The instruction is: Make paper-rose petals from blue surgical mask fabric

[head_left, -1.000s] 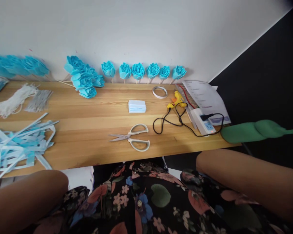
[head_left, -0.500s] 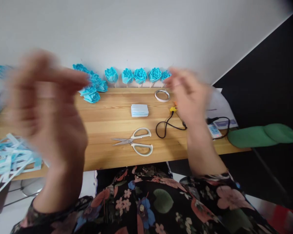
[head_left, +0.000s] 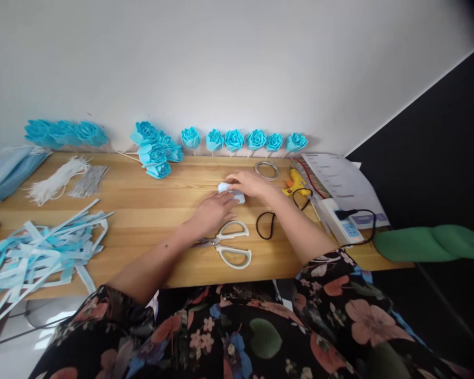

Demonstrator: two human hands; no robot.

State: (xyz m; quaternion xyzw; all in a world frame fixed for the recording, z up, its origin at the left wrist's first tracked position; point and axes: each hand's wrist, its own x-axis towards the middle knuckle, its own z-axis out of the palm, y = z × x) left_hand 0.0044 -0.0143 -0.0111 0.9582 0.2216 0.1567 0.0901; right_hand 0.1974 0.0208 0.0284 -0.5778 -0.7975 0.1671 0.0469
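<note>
A small stack of pale blue and white pieces (head_left: 239, 197) lies at the middle of the wooden table. My left hand (head_left: 214, 211) rests at its near left side, fingers spread and touching it. From the right, my right hand (head_left: 247, 184) reaches over its far edge, fingertips on the top; whether they pinch a piece is hidden. Scissors with white handles (head_left: 234, 250) lie just below my left hand, their blades partly covered by it. Beyond the hands stands a row of blue paper flowers (head_left: 234, 140) against the wall.
A tape ring (head_left: 267, 170), a yellow glue gun (head_left: 296, 182) with black cord and a power strip (head_left: 343, 223) are at right. Cut strips (head_left: 43, 252), white cords (head_left: 59, 179) and blue sheets (head_left: 11, 171) lie left. A green object (head_left: 430, 243) borders the right edge.
Both hands have come down and inward from above the table onto the stack. The view has shifted, and more flowers, the cords and the glue gun now show.
</note>
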